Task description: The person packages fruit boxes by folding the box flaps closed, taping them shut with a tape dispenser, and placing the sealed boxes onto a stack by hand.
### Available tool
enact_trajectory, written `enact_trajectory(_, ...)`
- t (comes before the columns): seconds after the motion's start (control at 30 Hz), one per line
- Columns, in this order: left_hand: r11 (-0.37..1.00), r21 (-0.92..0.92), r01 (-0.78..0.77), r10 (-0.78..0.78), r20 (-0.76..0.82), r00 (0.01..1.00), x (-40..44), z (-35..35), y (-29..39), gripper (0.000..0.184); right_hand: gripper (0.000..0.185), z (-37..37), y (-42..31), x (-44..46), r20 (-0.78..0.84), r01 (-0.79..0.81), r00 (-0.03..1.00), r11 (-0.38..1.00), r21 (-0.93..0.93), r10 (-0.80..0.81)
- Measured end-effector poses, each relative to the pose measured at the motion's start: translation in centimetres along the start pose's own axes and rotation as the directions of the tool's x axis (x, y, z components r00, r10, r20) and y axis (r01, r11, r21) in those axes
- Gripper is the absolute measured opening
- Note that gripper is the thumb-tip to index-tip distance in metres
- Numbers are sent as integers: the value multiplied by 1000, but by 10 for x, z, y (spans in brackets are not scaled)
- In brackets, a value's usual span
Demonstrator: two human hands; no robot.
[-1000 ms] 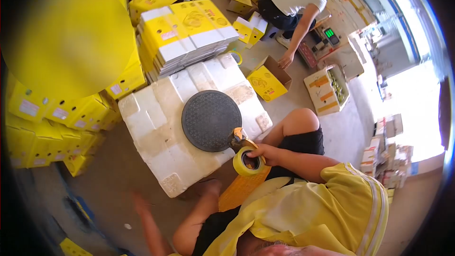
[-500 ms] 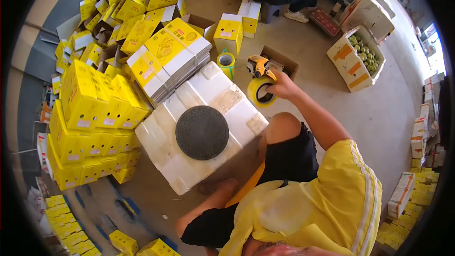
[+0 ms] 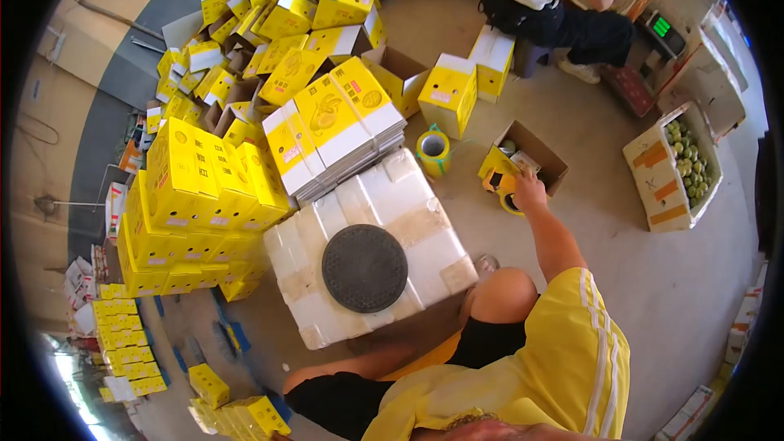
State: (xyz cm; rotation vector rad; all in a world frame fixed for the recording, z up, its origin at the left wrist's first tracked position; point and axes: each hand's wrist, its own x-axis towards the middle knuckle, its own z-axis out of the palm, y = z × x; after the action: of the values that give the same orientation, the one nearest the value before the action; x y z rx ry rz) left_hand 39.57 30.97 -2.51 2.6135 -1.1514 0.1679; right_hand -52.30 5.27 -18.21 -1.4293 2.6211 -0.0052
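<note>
My right hand reaches forward past my knee, its fingers closed around an orange and black tape dispenser. The dispenser is low against the near side of an open yellow carton with a few small items inside. A roll of yellow tape shows under my fingers, partly covered by them. In front of me stands a white foam box, patched with tape, bearing a round dark disc. Along its far side lies a strapped stack of flat yellow and white cartons. I do not see my left hand.
Closed yellow cartons are stacked at left, with a jumbled heap of open ones behind. A tape roll stands beyond the foam box. Another person sits near a scale. A foam crate of green fruit is at right.
My right hand has lowered the tape dispenser from beside the foam box to the open carton's near side. The view has swung, shifting the surroundings right and down. The seated person shows more fully.
</note>
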Motion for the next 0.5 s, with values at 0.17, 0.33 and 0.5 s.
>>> enact_trajectory(0.17, 849, -470, -243, 170, -193, 966, 66, -3, 171, 32, 36, -126, -7, -28, -109, 159, 981, 987, -8, -159)
enact_trajectory(0.33, 647, -762, -29, 519, 413, 749, -9, 56, 367, 31, 40, -270, -56, -120, -140, 492, 860, 870, -25, -490)
enact_trajectory(0.5, 321, -854, -410, 923, 184, 339, -93, 67, 466, 88, 36, -295, -148, -173, -241, 850, 493, 522, -72, -836)
